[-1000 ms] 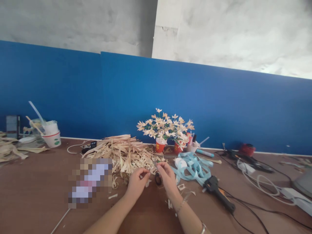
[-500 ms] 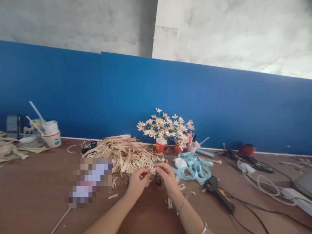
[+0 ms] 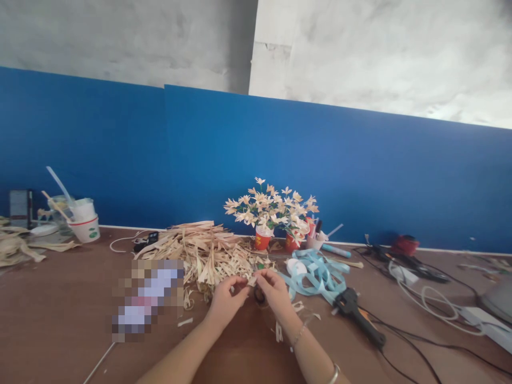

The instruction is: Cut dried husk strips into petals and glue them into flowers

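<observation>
Between my two hands is a small pale piece of dried husk (image 3: 252,280). My right hand (image 3: 277,294) pinches it from the right with thumb and forefinger. My left hand (image 3: 229,300) is curled, its thumb and finger closing at the piece's left edge; the exact contact is too small to see. Just behind the fingertips, partly hidden by my right hand, lie scissors with black handles (image 3: 260,295). A heap of dried husk strips (image 3: 208,253) spreads beyond my left hand. Pale husk flowers (image 3: 266,205) stand in red cups (image 3: 263,239) behind it.
A black glue gun (image 3: 358,317) and tangled light-blue ribbon (image 3: 324,274) lie on the right. White and black cables run past a power strip (image 3: 490,328). A blurred-out phone-like thing (image 3: 146,298) lies left. A white cup (image 3: 86,229) stands at the back left, before a blue partition (image 3: 120,154).
The pale husk piece shows more plainly between my fingertips. My left thumb and finger have shifted slightly; my right hand has stayed almost in place.
</observation>
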{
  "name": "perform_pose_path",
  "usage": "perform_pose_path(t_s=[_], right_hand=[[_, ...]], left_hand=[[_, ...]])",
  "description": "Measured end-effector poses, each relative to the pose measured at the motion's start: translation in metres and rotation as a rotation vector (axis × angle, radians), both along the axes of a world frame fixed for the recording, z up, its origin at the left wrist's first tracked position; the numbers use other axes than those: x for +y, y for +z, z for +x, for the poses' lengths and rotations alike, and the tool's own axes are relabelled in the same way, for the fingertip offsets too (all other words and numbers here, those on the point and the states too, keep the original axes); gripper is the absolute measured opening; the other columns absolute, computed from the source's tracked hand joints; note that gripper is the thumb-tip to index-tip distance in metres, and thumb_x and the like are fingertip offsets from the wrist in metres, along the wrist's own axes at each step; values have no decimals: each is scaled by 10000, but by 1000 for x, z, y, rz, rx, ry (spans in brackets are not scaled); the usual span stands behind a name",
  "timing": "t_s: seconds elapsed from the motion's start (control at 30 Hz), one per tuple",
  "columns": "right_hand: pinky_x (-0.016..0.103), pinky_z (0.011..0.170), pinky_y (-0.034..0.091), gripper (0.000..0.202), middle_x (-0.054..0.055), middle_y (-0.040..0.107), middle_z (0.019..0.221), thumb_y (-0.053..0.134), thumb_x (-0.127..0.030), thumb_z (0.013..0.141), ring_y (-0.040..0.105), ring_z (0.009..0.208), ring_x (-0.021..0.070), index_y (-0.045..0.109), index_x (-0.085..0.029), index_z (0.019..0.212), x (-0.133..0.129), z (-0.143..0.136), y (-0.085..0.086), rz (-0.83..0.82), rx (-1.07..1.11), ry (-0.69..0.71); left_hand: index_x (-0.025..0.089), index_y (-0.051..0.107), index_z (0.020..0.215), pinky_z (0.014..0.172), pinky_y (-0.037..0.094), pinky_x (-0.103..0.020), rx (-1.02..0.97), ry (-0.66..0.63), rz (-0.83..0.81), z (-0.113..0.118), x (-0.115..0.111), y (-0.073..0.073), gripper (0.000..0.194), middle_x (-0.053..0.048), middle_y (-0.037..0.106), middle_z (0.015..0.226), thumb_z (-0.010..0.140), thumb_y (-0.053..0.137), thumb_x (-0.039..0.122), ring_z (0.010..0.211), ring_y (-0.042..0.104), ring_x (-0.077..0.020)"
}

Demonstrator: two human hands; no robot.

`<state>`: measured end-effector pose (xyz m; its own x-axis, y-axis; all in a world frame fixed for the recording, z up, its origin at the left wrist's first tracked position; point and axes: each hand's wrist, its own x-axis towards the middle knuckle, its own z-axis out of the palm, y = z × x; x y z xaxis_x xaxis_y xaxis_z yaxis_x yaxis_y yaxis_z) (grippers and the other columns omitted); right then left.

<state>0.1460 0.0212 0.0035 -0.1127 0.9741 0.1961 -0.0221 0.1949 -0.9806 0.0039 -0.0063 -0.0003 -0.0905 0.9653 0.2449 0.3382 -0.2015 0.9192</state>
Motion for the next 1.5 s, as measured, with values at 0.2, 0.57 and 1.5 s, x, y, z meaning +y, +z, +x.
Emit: perform_pose_path(t_s=[0.2, 0.57, 1.5], right_hand=[[204, 399, 307, 267, -50, 475, 474, 610, -442, 711, 390, 404, 89, 579, -177, 693, 0, 0, -1, 35, -42, 6], [236, 579, 426, 196, 3, 567, 713, 502, -274, 781, 515, 622, 134, 578, -172, 930, -13, 1, 11, 284, -265, -79], [283, 655, 334, 118, 36, 548, 722, 469, -106, 794, 475, 712, 170, 538, -176, 730, -19, -6, 11, 904, -943, -203]], left_hand=[[156, 669, 708, 578, 420, -246, 43, -20, -6, -1, 0, 2, 187, -28, 657, 661, 709, 548, 297, 590, 553, -145], [178, 671, 672, 623, 408, -253, 122, 2, 38, -2, 1, -1, 176, -26, 632, 660, 730, 530, 268, 669, 561, -167], [193, 668, 612, 630, 383, -263, 270, 57, 189, -3, -3, 2, 196, -31, 612, 627, 740, 520, 211, 673, 546, -173]])
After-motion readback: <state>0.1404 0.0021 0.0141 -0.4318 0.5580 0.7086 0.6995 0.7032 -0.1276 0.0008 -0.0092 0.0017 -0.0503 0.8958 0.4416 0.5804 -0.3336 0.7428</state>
